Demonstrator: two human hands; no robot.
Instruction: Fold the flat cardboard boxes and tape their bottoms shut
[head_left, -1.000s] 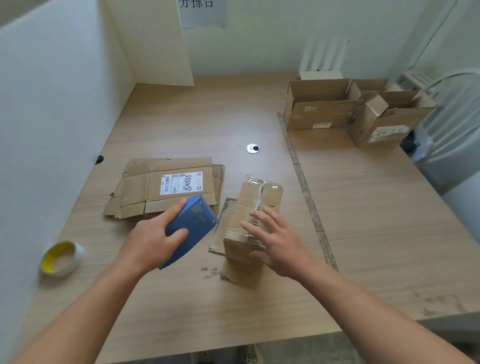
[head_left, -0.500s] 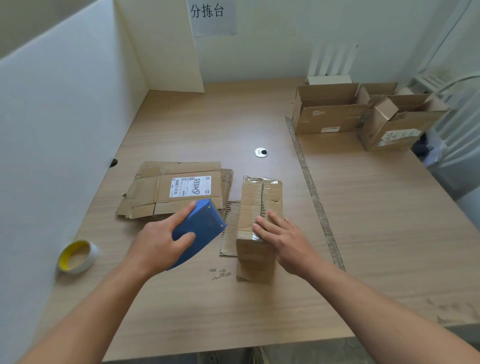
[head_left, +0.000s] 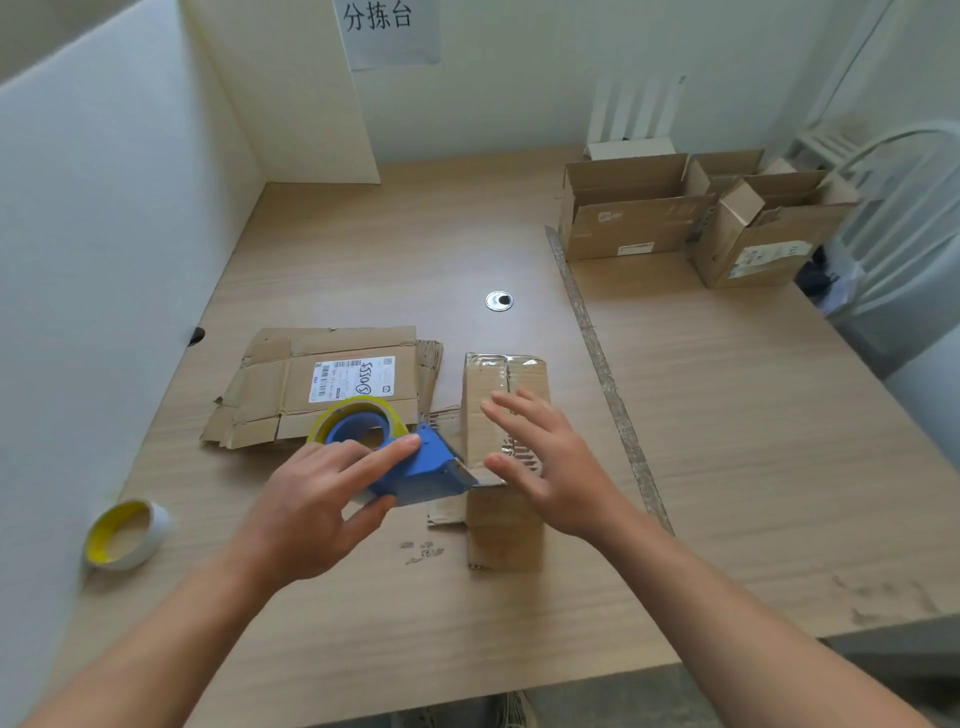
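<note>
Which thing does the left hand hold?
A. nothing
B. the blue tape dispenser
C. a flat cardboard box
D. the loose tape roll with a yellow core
B: the left hand grips the dispenser, whose front end is at the box.

Our left hand (head_left: 322, 499) grips the blue dispenser (head_left: 421, 470), its front edge at the box (head_left: 506, 384) on the table (head_left: 727, 467). Our right hand (head_left: 550, 457) spreads over the box. Flat boxes (head_left: 291, 395) lie left, a tape roll (head_left: 124, 535) nearer us.
</note>
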